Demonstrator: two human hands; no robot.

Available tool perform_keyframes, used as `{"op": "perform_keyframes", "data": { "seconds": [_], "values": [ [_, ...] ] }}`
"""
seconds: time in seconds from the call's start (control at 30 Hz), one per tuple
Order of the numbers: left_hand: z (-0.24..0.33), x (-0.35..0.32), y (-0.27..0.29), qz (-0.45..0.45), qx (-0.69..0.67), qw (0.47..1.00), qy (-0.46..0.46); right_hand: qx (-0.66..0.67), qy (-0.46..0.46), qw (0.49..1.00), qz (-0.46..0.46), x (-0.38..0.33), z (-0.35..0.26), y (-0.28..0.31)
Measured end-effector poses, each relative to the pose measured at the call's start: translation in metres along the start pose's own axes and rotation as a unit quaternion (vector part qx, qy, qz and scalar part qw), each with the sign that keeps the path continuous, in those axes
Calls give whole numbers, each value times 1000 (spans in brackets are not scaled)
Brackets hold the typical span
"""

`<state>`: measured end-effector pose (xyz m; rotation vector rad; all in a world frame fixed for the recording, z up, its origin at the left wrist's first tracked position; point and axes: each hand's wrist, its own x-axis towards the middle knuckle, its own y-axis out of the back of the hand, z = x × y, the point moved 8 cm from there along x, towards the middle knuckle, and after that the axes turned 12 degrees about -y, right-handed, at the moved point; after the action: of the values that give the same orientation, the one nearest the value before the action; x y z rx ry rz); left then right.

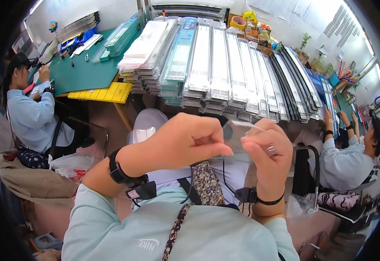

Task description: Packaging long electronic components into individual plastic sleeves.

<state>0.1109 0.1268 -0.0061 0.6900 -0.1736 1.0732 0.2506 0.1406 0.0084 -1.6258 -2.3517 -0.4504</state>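
In front of my lap, a clear, thin plastic piece [237,138] spans the gap between my two hands. Light glints along its upper edge, and its full outline is hard to make out. My left hand [194,137] is closed at its left side, with fingers curled and the thumb pointing right. On the other side my right hand [268,145], with a ring on one finger, pinches the piece between thumb and fingers. Just beyond both hands, stacks of long, narrow clear packages [219,65] lie along the table edge.
Paper-white packages [148,48] and teal ones [182,52] sit left in the stacks, black-edged ones [291,82] right. A yellow panel [105,92] juts from the green table [81,71]. Co-workers sit at left [33,104] and right [349,152]. Tape [238,22] lies behind.
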Motion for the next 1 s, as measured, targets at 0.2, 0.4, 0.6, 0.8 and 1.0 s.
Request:
{"op": "perform_keyframes", "data": {
  "seconds": [0.2,0.4,0.6,0.8,1.0],
  "values": [
    [13,-2,16,132,207,967,-72,-92,92,975,178,-3,-1,22],
    [22,5,-15,60,308,942,-117,-40,91,988,117,3,4,-4],
    [2,8,4,115,156,981,7,-69,220,970,-70,3,-10,-31],
    [-2,13,5,50,76,991,-99,22,228,959,-167,-3,1,-22],
    [-5,4,12,55,135,986,-85,-115,137,982,60,21,30,73]
  ]
}}
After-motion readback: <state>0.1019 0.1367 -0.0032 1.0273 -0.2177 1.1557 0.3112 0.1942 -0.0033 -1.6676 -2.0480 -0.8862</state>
